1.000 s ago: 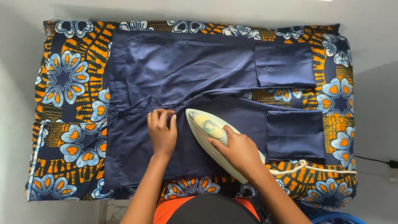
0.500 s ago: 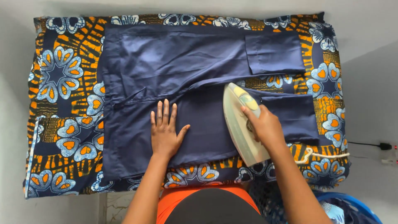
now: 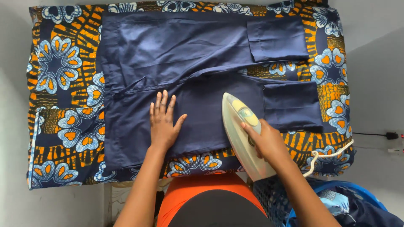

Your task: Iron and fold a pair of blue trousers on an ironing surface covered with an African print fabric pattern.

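Dark navy trousers lie spread over a patterned blue and orange cloth. My left hand rests flat on the near trouser leg with its fingers spread. My right hand grips the handle of a pale cream iron. The iron sits on the same leg, tip pointing away from me, just left of the folded cuff. A white cord trails from the iron to the right.
The patterned cloth covers a surface set against a grey wall or floor. A blue basket with fabric in it stands at the lower right. A black cable and plug lie at the right edge.
The iron slid from the crotch area rightward along the near leg, then back a little toward me. My left hand went from bunching the fabric to lying flat with fingers spread.
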